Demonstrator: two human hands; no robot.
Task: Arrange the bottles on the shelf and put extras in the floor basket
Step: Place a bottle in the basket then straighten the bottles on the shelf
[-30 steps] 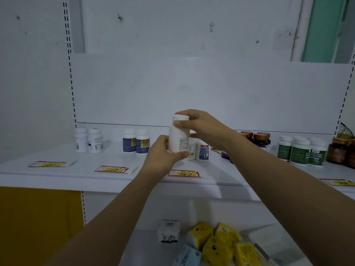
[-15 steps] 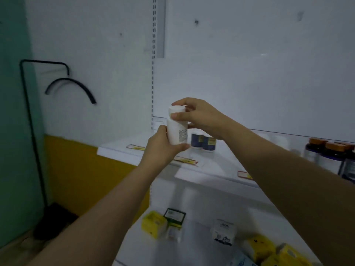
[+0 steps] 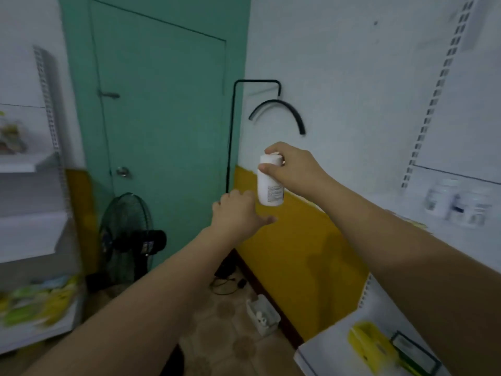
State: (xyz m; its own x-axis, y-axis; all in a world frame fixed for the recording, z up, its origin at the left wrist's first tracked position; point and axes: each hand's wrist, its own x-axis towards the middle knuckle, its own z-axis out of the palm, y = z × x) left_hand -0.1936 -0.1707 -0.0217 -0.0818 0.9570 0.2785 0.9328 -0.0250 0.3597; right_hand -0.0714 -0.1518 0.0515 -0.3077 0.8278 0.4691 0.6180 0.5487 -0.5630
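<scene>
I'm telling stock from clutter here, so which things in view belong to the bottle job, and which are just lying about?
Part of the job:
white bottle, gripped by the right hand
left hand, open below it
shelf bottles
floor basket

Just lying about:
fan
green door
yellow box
floor cable
</scene>
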